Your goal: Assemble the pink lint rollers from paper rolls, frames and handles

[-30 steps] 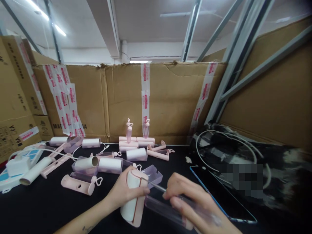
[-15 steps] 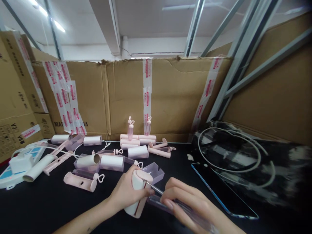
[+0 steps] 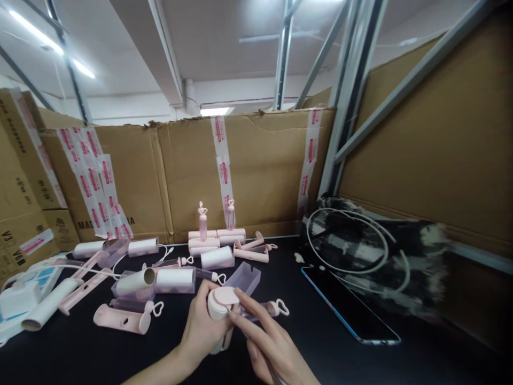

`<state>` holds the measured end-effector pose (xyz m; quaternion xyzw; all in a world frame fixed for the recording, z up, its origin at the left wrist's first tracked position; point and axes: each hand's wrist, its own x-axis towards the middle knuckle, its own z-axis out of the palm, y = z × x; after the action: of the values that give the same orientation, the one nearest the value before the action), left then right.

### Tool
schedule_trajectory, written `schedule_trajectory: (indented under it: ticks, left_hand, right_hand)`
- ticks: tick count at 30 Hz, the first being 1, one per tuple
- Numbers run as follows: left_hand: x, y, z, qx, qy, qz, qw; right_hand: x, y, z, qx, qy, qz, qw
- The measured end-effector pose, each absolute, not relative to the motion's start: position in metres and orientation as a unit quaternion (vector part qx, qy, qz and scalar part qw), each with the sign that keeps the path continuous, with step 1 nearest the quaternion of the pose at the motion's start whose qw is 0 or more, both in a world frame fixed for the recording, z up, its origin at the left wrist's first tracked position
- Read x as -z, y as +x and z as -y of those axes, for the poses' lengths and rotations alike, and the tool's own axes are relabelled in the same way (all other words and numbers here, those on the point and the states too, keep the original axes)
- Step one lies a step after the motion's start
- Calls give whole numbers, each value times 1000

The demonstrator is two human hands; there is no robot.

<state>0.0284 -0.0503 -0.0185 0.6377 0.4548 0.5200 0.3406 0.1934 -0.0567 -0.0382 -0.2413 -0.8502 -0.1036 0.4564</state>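
Observation:
My left hand [image 3: 199,327] is wrapped round a white and pink cylindrical case [image 3: 218,311], its rounded pink top facing up and tilted towards me. My right hand [image 3: 273,342] grips a slim metal-shafted screwdriver [image 3: 277,377], mostly hidden by the fingers. Its tip meets the seam under the pink top, and the right forefinger rests against that top's edge. Just behind the case stands an open translucent lilac box [image 3: 245,278]. A clear tube with a heart-shaped loop [image 3: 281,307] lies partly behind my right fingers.
Several pink holders [image 3: 120,319], white rolls [image 3: 175,280] and clear tubes spread over the black table to the left and back. A white power strip [image 3: 14,321] with cables lies far left. On the right are a phone [image 3: 352,307] and a coiled white cable [image 3: 387,251]. Cardboard walls enclose the table.
The view has turned to the right. My right hand has moved in closer to the case, its forefinger now at the pink top. The heart loop of the tube behind has come into sight.

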Motion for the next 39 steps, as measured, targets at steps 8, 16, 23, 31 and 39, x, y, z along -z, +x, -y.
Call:
schedule_trajectory:
  ticks: [8,16,23,31,39]
  left_hand:
    - [6,58,34,-560,588,-416,409]
    - [-13,97,16,-565,472,-340,585]
    - [-25,102,21,-496,410,-225,732]
    - [-30,96,36,-474,352,-229,774]
    - [-38,93,48,-516,265,-257,773]
  right_hand:
    - [16,215,58,63,-281,843,454]
    - [10,244,34,168,-340,796,472]
    - [-4,256,24,174,-363,740,539]
    - [-16,249,19,149,-348,669,639]
    - [-24,243,-8,135,-346,695,616]
